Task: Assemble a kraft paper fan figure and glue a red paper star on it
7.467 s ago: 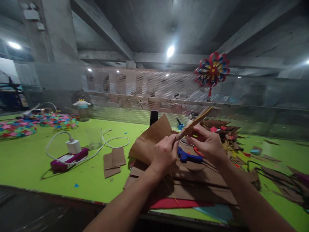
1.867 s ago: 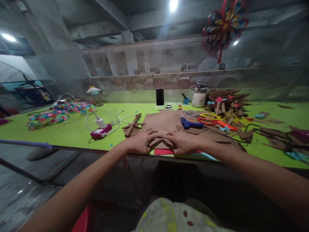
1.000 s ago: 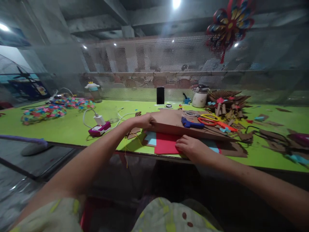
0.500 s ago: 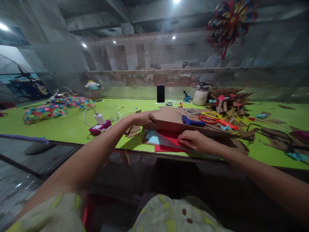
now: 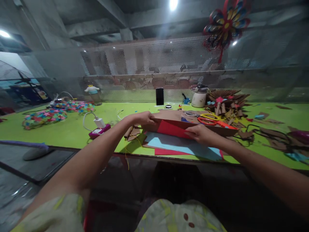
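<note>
My left hand pinches the near left edge of a brown cardboard sheet and holds that edge up off the table. In my right hand is a piece of red paper, gripped at its right end and tilted up in front of the raised cardboard. Light blue paper lies below it, with another red sheet sticking out at the table's front edge. On top of the cardboard rest orange-handled scissors, yellow-handled scissors and a blue tool, mostly hidden.
Left of my arm is a purple power adapter with a white plug. Bundles of colourful paper stars lie further left. A phone stands at the back, near a white jug. Folded brown paper fans and scraps cover the right side.
My right hand has lifted the red paper off the stack and raised it, baring the light blue paper. The left hand still holds the cardboard up.
</note>
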A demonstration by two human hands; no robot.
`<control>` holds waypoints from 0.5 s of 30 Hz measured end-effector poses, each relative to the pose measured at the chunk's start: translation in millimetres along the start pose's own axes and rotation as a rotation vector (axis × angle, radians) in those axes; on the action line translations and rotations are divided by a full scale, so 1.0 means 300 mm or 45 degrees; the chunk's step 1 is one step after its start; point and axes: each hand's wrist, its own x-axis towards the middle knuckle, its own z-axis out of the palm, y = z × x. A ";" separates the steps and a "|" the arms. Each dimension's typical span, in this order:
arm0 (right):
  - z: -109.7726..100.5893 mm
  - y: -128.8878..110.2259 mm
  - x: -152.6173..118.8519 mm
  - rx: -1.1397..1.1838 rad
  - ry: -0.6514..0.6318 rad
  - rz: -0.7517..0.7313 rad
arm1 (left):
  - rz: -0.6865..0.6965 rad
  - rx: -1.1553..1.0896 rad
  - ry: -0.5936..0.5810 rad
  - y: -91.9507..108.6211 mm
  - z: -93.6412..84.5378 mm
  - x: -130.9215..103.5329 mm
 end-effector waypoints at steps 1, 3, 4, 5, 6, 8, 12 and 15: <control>-0.015 -0.001 0.013 -0.022 -0.010 0.024 | 0.005 0.016 -0.004 0.004 -0.004 -0.002; -0.035 -0.007 0.034 -0.055 -0.019 0.055 | 0.044 0.081 0.002 0.023 -0.003 -0.016; -0.041 -0.010 0.041 -0.060 -0.023 0.061 | 0.076 0.137 0.023 0.038 0.001 -0.028; -0.045 -0.012 0.048 -0.058 -0.032 0.061 | 0.117 0.209 0.072 0.056 0.008 -0.045; -0.049 -0.012 0.053 -0.055 -0.038 0.057 | 0.160 0.284 0.155 0.076 0.016 -0.065; -0.056 -0.009 0.059 -0.063 -0.018 0.053 | 0.254 0.385 0.425 0.110 0.040 -0.113; -0.067 0.001 0.056 -0.113 0.073 0.098 | 0.031 0.324 0.917 0.107 0.113 -0.208; -0.057 -0.007 0.041 -0.124 0.067 0.095 | -0.267 0.282 0.683 0.041 0.187 -0.248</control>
